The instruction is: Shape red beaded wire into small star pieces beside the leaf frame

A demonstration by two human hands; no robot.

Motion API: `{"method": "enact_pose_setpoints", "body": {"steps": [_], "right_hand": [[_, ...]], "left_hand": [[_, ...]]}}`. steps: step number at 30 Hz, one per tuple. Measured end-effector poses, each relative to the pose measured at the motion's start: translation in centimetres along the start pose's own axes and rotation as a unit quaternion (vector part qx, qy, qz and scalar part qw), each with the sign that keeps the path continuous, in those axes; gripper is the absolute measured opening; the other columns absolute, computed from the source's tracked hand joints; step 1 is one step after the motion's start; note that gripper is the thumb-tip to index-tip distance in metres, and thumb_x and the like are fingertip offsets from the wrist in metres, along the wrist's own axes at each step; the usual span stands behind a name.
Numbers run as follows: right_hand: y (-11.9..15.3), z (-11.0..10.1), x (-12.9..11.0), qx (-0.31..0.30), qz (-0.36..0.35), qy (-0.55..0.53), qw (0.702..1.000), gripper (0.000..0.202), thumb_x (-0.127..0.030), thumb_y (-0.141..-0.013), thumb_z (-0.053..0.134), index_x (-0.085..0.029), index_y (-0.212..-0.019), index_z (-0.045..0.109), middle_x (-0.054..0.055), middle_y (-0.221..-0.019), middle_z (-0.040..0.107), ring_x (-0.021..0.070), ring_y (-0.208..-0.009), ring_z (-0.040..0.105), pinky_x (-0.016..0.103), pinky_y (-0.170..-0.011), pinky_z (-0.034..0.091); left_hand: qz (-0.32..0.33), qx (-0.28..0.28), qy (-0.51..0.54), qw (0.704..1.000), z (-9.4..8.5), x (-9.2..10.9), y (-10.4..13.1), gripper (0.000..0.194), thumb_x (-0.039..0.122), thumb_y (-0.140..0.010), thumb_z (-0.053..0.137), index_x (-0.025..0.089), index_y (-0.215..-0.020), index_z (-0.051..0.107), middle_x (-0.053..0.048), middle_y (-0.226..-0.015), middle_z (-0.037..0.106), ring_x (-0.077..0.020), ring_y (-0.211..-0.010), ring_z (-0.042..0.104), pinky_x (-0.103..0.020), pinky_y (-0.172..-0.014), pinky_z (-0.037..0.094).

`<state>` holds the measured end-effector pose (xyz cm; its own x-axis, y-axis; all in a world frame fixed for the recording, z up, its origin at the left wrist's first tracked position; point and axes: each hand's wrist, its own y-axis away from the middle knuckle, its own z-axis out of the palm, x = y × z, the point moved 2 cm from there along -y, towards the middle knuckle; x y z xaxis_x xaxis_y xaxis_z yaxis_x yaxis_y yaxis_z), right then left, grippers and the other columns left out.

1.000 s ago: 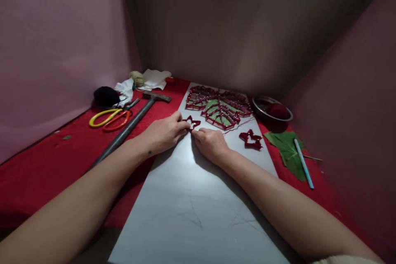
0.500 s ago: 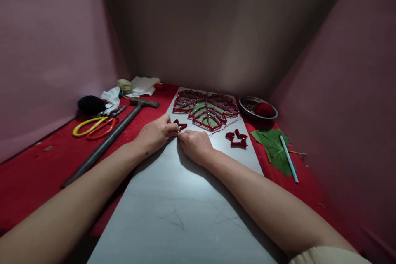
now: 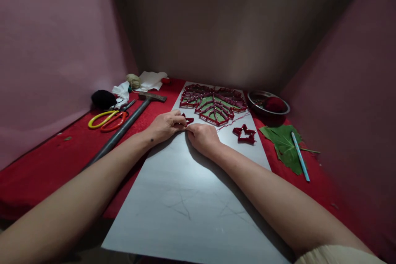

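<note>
Your left hand [image 3: 167, 127] and right hand [image 3: 203, 138], both bunched narrow, sit close together at the left red star [image 3: 189, 120] on the pale board [image 3: 167, 177]; what they pinch cannot be told.

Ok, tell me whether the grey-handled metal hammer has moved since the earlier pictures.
No. Judged against the pale grey rectangular board, the grey-handled metal hammer lies in the same place; only the camera view shifted.

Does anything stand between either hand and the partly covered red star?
Nothing visible does. The left hand partly covers that star with its fingers, and the right hand is close beside it. The other red star lies apart, toward the right edge of the board.
</note>
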<state>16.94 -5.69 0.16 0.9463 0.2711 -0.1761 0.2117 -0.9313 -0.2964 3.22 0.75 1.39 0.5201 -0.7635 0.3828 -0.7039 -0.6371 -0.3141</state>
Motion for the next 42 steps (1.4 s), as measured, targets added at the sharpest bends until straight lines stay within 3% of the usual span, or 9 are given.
{"method": "enact_pose_setpoints", "body": {"steps": [8, 15, 19, 26, 30, 33, 42], "right_hand": [[0.1, 0.0, 0.0, -0.006, 0.004, -0.007, 1.000, 0.031, -0.025, -0.088, 0.035, -0.023, -0.091, 0.066, 0.003, -0.090, 0.070, 0.0161, -0.076, 0.059, 0.027, -0.062, 0.034], [0.1, -0.3, -0.2, -0.011, 0.007, -0.010, 1.000, 0.029, -0.026, -0.088, 0.037, -0.024, -0.092, 0.066, 0.002, -0.091, 0.070, 0.0154, -0.078, 0.061, 0.027, -0.061, 0.034], [0.1, -0.4, -0.2, -0.007, 0.020, -0.028, 0.999, 0.027, -0.026, -0.086, 0.041, -0.025, -0.095, 0.067, 0.002, -0.091, 0.070, 0.0153, -0.077, 0.061, 0.026, -0.063, 0.036], [0.4, -1.1, 0.5, 0.030, 0.044, -0.111, 0.992, 0.024, -0.024, -0.080, 0.047, -0.020, -0.093, 0.067, 0.005, -0.088, 0.070, 0.0167, -0.077, 0.060, 0.028, -0.071, 0.040], [0.6, -2.3, 1.7, 0.107, 0.102, -0.235, 0.961, 0.034, -0.015, -0.075, 0.044, -0.016, -0.102, 0.064, 0.006, -0.087, 0.069, 0.0162, -0.074, 0.060, 0.030, -0.072, 0.043], [0.4, -2.8, 2.6, 0.119, 0.132, -0.344, 0.922, 0.037, -0.011, -0.072, 0.039, -0.015, -0.101, 0.062, 0.004, -0.075, 0.066, 0.0151, -0.069, 0.059, 0.029, -0.067, 0.045], [-0.3, -4.2, 4.0, 0.228, 0.120, -0.484, 0.836, 0.030, -0.017, -0.071, 0.044, -0.017, -0.096, 0.061, -0.001, -0.070, 0.061, 0.0081, -0.050, 0.047, 0.022, -0.045, 0.038]], "left_hand": [[-0.002, 0.014, 0.007, 1.000, 0.2, 0.0, 0.1, 0.012, 0.025, -0.081, 0.056, 0.018, -0.073, 0.062, 0.001, -0.076, 0.050, -0.0104, -0.072, 0.049, -0.022, -0.064, 0.036], [0.002, -0.078, 0.007, 0.997, -0.9, 0.2, -0.4, 0.016, 0.032, -0.082, 0.055, 0.019, -0.077, 0.064, 0.001, -0.078, 0.048, -0.0104, -0.070, 0.048, -0.023, -0.064, 0.035], [-0.011, -0.050, 0.005, 0.999, -0.7, -0.1, -0.4, 0.018, 0.029, -0.083, 0.053, 0.018, -0.073, 0.063, 0.001, -0.076, 0.049, -0.0101, -0.069, 0.048, -0.022, -0.063, 0.034], [0.037, -0.033, -0.015, 0.999, -0.3, -0.2, 0.1, 0.020, 0.031, -0.087, 0.049, 0.019, -0.078, 0.062, 0.000, -0.080, 0.050, -0.0105, -0.072, 0.049, -0.021, -0.063, 0.035], [0.031, -0.033, -0.010, 0.999, -0.4, -0.1, 0.2, 0.022, 0.031, -0.087, 0.047, 0.019, -0.080, 0.063, 0.000, -0.081, 0.050, -0.0100, -0.071, 0.050, -0.021, -0.064, 0.036], [0.028, -0.036, -0.014, 0.999, -0.4, 0.0, 0.2, 0.022, 0.032, -0.087, 0.046, 0.019, -0.080, 0.064, 0.000, -0.082, 0.051, -0.0101, -0.072, 0.050, -0.021, -0.063, 0.036], [0.022, -0.036, -0.025, 0.999, -0.4, 0.1, 0.2, 0.022, 0.031, -0.087, 0.046, 0.019, -0.079, 0.063, -0.001, -0.083, 0.051, -0.0103, -0.073, 0.051, -0.022, -0.064, 0.037]]}}
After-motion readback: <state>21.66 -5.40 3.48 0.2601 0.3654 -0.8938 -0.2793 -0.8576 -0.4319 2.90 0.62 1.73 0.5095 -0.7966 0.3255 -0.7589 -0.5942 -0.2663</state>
